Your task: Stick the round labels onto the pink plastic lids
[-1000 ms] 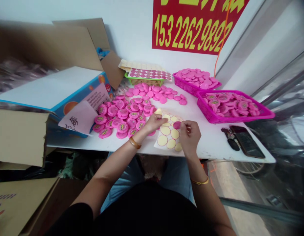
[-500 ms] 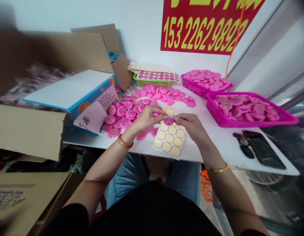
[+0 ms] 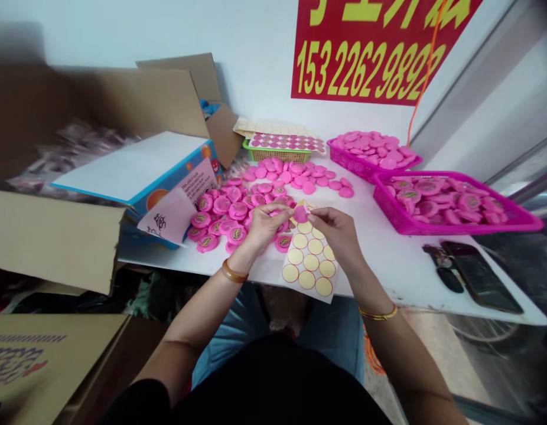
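Observation:
My right hand [image 3: 338,231] pinches a pink round disc [image 3: 300,213] at its fingertips, just above the top of a sticker sheet [image 3: 308,260] printed with rows of pale yellow circles. My left hand [image 3: 267,224] hovers beside the disc, over the sheet's upper end, and its curled fingers hide whatever they may touch. Left of that hand lies a heap of pink discs with round labels [image 3: 220,216]. Behind my hands spreads a layer of plain pink discs [image 3: 300,177].
A magenta basket [image 3: 433,227] holds labelled discs, and another [image 3: 357,168] holds plain ones. A green basket [image 3: 277,155] carries a sticker sheet [image 3: 286,141]. A phone [image 3: 479,277] and keys [image 3: 446,270] lie on the white table [image 3: 380,251], with cardboard boxes [image 3: 56,242] to the left.
My right hand has carried the pink disc left, and both hands have drawn closer together above the sheet's top. The whole view has shifted slightly as my head moved.

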Tool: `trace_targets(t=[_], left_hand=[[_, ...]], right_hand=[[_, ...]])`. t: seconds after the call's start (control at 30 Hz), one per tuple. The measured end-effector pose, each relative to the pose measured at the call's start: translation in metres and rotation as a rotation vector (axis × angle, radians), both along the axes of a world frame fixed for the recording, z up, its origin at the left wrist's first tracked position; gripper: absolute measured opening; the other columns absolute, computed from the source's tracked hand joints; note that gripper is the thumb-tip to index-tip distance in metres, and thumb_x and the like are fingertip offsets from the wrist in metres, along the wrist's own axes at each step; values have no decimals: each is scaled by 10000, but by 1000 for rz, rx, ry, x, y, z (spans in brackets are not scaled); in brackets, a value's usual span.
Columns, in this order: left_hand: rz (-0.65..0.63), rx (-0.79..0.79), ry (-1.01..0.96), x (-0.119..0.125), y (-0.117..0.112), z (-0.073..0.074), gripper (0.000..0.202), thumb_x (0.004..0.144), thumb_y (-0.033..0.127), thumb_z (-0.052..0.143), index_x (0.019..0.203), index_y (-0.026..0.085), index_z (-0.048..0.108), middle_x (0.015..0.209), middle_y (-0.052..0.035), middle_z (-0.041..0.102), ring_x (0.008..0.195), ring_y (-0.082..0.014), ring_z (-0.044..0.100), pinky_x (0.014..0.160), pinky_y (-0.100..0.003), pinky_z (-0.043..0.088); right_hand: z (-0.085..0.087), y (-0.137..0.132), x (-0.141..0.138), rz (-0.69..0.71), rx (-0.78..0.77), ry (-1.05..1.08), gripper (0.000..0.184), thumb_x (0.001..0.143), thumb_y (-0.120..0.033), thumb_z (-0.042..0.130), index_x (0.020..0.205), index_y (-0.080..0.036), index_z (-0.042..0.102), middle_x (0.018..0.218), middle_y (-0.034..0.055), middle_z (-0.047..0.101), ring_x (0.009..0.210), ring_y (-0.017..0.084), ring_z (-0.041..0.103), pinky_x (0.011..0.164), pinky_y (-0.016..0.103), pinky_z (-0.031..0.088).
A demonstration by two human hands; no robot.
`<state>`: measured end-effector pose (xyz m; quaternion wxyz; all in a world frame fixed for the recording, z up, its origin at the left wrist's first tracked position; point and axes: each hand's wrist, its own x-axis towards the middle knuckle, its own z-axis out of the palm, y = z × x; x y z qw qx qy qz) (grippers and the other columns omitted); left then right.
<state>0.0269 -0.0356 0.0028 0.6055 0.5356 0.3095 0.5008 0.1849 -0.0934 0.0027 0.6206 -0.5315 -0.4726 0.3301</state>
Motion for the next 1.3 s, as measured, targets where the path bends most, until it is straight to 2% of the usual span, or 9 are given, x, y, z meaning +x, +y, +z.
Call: trace_targets(t=[0.13,0.27,0.37,0.43,0.6,0.8,0.9,1.13,1.3], left_hand=[[6,-55,-24,4,-1,-2,290,672,404,760,757,145,662,556,2,619,480,-115,597,491,-235,473],[24,-379,-174,1,14,-9,372,825,522,574,839,154,628,636,-17,625,535,-124,619,541,-255,505],[-128,-650,-357,-9,27,-13,422,929,466,353,923,128,606,779,-101,664,733,-183,674,706,-330,552],[-253,-714,-415,-18,30,-13,417,943,362,282,1013,95,594,892,-156,673,890,-229,677,806,-391,547],[-419,-607,-437,-30,25,-14,248,898,182,447,1091,116,588,1002,-130,669,989,-201,657,924,-375,511],[-189,-541,-311,-18,24,-30,189,797,295,693,779,140,588,634,20,560,512,-55,531,542,-192,501],[-157,-548,-277,-15,24,-30,134,835,261,645,823,139,590,757,-32,631,680,-127,644,682,-296,575],[-428,-629,-441,-31,25,-20,305,941,246,403,1139,79,565,1086,-181,657,1113,-267,628,952,-423,515],[-438,-535,-489,-36,25,-28,263,912,194,467,1147,139,570,1148,-137,653,1148,-247,613,996,-411,487]], right_hand=[[-2,4,-8,-7,33,18,140,716,-332,709,721,-195,683,679,-16,626,634,116,513,632,279,419],[0,9,-7,-57,5,9,126,724,-313,691,710,-188,675,639,-25,578,600,104,465,589,273,377],[-3,13,-2,-57,-19,62,140,703,-323,708,702,-187,677,633,-26,567,595,102,456,581,274,372],[-7,15,1,-34,-41,102,160,685,-339,728,695,-188,678,620,-28,558,591,101,456,587,277,385],[-12,12,-2,26,-47,256,198,655,-372,768,714,-209,673,657,-29,567,605,101,488,634,285,445],[-10,8,-19,154,-59,462,254,615,-397,795,729,-236,635,685,-23,572,690,129,563,707,312,510],[-12,8,-24,131,-98,472,283,578,-404,814,713,-231,635,686,-15,588,684,136,566,705,325,519],[-14,10,-10,84,-134,469,254,554,-361,833,682,-210,674,652,-23,587,638,110,552,664,289,490],[-9,10,-5,126,-170,420,231,576,-369,821,676,-209,689,629,-17,592,635,120,556,662,300,484]])
